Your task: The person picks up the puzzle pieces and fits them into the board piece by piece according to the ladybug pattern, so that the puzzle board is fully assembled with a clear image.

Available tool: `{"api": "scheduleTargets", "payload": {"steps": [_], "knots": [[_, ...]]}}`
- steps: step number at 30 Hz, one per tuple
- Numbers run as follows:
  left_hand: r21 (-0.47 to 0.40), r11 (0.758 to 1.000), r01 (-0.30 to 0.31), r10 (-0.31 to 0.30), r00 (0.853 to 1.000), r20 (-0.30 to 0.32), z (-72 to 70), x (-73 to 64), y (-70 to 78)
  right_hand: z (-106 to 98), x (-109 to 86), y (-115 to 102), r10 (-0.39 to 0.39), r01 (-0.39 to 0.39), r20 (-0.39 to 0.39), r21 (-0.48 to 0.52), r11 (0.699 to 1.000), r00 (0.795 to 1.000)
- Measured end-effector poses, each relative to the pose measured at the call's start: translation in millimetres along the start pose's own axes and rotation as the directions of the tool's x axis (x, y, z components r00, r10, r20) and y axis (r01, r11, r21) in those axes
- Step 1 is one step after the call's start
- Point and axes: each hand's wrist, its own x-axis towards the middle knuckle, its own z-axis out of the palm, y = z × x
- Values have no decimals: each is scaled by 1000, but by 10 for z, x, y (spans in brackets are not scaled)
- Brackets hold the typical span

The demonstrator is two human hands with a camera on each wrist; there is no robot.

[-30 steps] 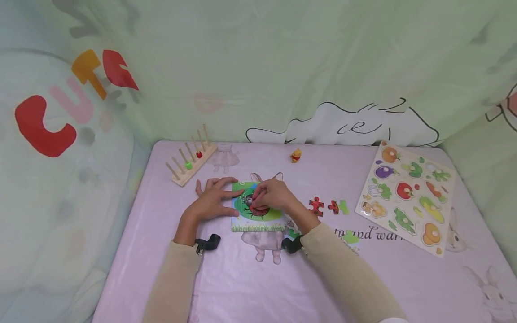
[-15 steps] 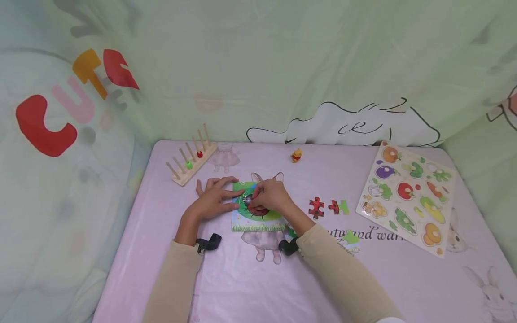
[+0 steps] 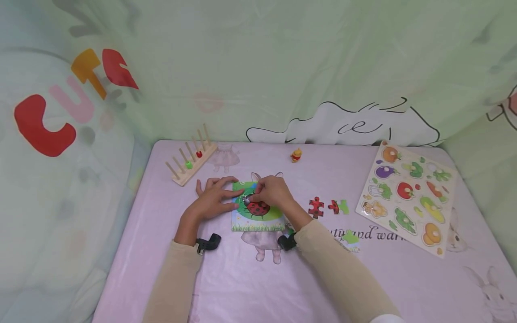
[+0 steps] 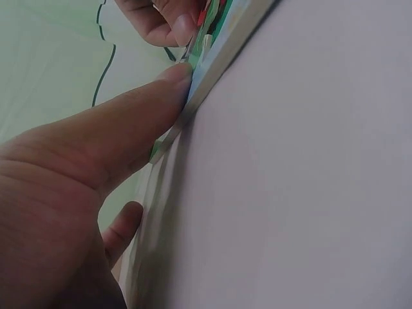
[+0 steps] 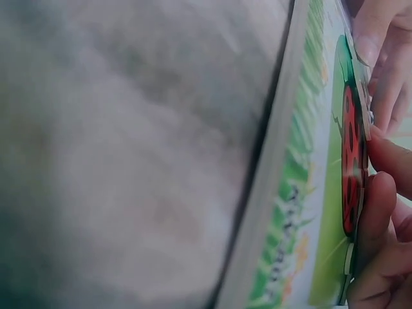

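Observation:
A square ladybug jigsaw board [image 3: 258, 227] lies on the table in front of me, grass printed along its near edge. My left hand [image 3: 212, 197] rests at the board's left side, fingers spread, thumb [image 4: 161, 96] against its edge. Over the upper middle of the picture, my right hand [image 3: 275, 195] pinches a jigsaw piece [image 5: 362, 84] near the ladybug's head. This piece sits slightly raised in the right wrist view, with left fingertips [image 5: 368, 48] at its far end. The red spotted ladybug body [image 3: 258, 209] shows below my right thumb; the board's top right is hidden by the hand.
Loose jigsaw pieces lie to the right: a red one [image 3: 316, 207], a red-green one [image 3: 338, 207] and a green one [image 3: 350, 237]. A vegetable knob puzzle [image 3: 385, 206] lies far right, a wooden peg rack [image 3: 181, 180] back left, a bear figurine [image 3: 296, 155] at the back.
My right hand has shifted slightly up and its thumb has moved off the ladybug's body, uncovering more red. The left hand and board have stayed put.

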Motion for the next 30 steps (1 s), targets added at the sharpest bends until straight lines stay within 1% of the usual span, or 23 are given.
{"api": "scheduleTargets", "payload": {"steps": [11,19,25,30], "knots": [[-1,1000,5,-5,1000,6,8,-7,-9,-17,10,-38,28,-28,20,-7,1000,999],[-9,1000,5,-5,1000,1,2,-11,-2,-47,31,-62,41,-40,61,-16,999,997],[-10,1000,-1,1,1000,1,-13,-9,14,-81,33,-67,41,-40,91,-14,999,995],[-11,1000,-4,4,1000,0,-19,-10,18,-83,35,-62,23,-21,100,-21,1000,995]]}}
